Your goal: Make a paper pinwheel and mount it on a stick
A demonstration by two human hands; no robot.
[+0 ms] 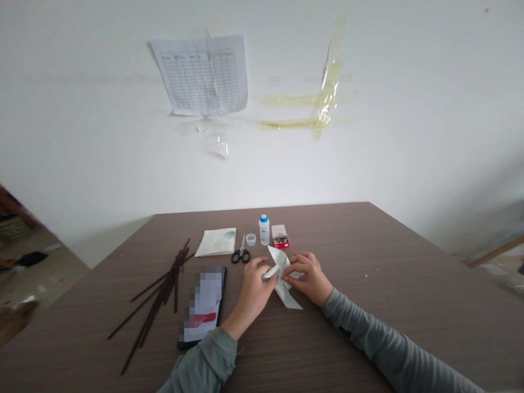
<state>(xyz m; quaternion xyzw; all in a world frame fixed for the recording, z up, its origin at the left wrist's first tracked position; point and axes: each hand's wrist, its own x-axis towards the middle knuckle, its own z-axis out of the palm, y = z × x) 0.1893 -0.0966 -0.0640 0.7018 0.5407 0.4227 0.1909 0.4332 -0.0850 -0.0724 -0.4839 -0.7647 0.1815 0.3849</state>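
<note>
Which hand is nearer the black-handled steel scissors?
Left. The left hand sits just in front of the black-handled scissors; the right hand is farther right, past the folded white paper.

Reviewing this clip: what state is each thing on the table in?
Folded paper: creased into points, held by both hands.
Left hand: gripping the paper.
Right hand: gripping the paper.
Scissors: closed, lying flat.
Plastic bottle: upright, blue cap on.
Small box: open, metal contents showing.
Phone: face up.
Dark sticks: loose, crossed pile.

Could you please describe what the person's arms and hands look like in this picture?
The left sleeve and right sleeve are long, grey-green and end at the wrists. The left grip and right grip are bare, with no gloves.
</note>
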